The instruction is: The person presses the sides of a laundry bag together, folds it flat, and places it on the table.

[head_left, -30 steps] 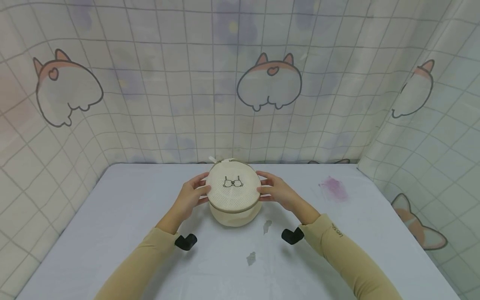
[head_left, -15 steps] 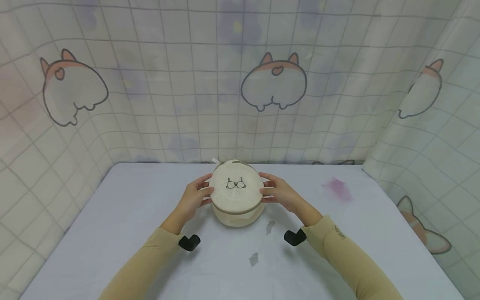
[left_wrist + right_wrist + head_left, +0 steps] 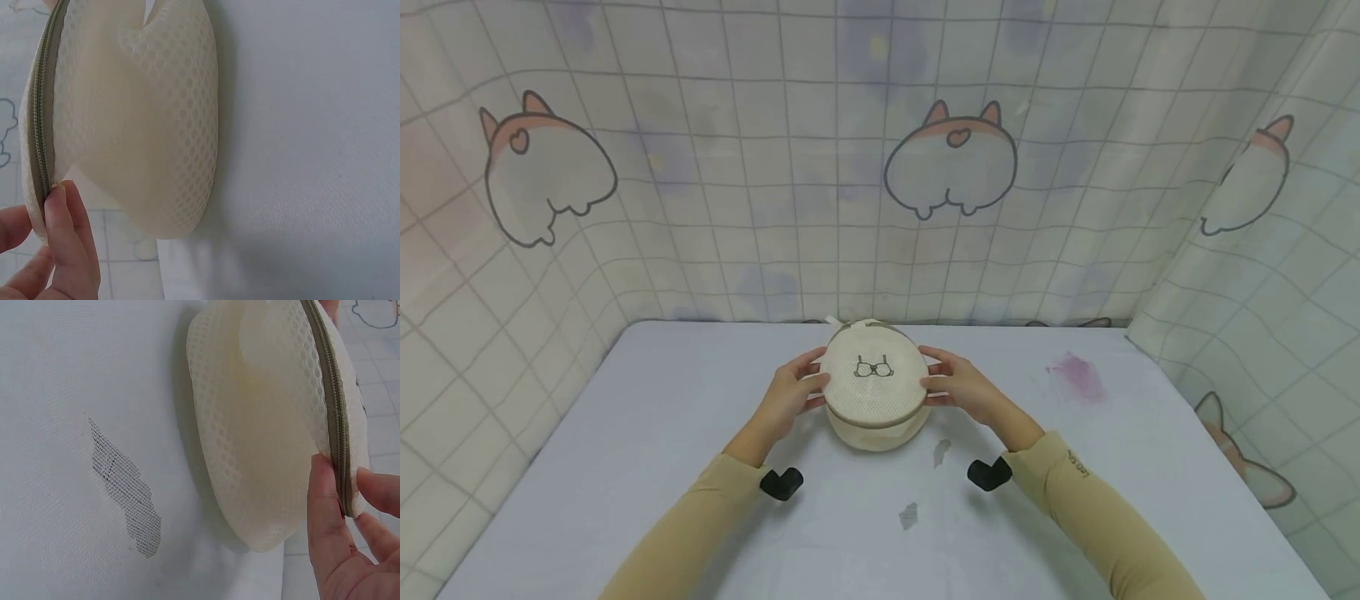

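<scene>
A round cream mesh laundry bag (image 3: 874, 392) with a glasses print on its lid sits near the table's back edge. Its zipper (image 3: 41, 106), olive-brown, circles the rim and looks closed along the parts that show. My left hand (image 3: 787, 394) pinches the rim at the left side, thumb on the lid side and fingers on the other. At the opposite side, my right hand (image 3: 960, 387) pinches the rim the same way. The mesh sides (image 3: 250, 444) sag below the rim, and the bag's base is at the tabletop. A white tab (image 3: 832, 320) sticks up at the back.
The white table (image 3: 662, 417) has two grey worn patches (image 3: 908, 516) in front of the bag and a pink stain (image 3: 1078, 377) to its right. A gridded curtain (image 3: 760, 192) with corgi drawings encloses the back and sides. Black wrist mounts (image 3: 781, 483) jut from both cuffs.
The head view has shifted slightly, so everything appears a little further right than a second ago. Both hands keep their hold on the bag's rim, with no clear movement of the bag.
</scene>
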The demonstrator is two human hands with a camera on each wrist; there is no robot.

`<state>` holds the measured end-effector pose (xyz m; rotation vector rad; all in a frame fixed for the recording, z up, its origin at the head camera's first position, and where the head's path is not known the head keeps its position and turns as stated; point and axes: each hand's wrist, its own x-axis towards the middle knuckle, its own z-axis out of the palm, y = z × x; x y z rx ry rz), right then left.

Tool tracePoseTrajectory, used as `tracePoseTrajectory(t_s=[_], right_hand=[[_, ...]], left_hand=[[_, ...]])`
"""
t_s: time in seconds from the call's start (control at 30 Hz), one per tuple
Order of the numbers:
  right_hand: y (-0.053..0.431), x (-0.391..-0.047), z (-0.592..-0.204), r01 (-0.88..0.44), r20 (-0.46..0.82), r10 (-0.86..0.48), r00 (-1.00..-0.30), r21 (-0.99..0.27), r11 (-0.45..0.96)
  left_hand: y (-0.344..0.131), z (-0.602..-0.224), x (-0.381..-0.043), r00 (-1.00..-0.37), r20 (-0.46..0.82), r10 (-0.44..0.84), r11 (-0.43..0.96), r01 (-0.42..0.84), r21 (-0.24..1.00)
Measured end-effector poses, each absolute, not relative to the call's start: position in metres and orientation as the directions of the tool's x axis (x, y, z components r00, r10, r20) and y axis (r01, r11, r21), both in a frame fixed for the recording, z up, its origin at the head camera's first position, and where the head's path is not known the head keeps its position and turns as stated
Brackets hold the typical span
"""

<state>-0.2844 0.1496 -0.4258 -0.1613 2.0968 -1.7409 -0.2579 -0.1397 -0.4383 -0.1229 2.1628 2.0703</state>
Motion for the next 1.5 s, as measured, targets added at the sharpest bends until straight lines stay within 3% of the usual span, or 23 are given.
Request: tracePoseTrajectory(t_s=[1.5], right_hand=[[0.148,-0.287,-0.441,0.181,-0.241,-0.354,-0.904,-0.964,0.193]], left_hand=[[-0.141,-0.452,-0.263,-0.974,-0.221,0.049,0.084,-0.217,0.973]])
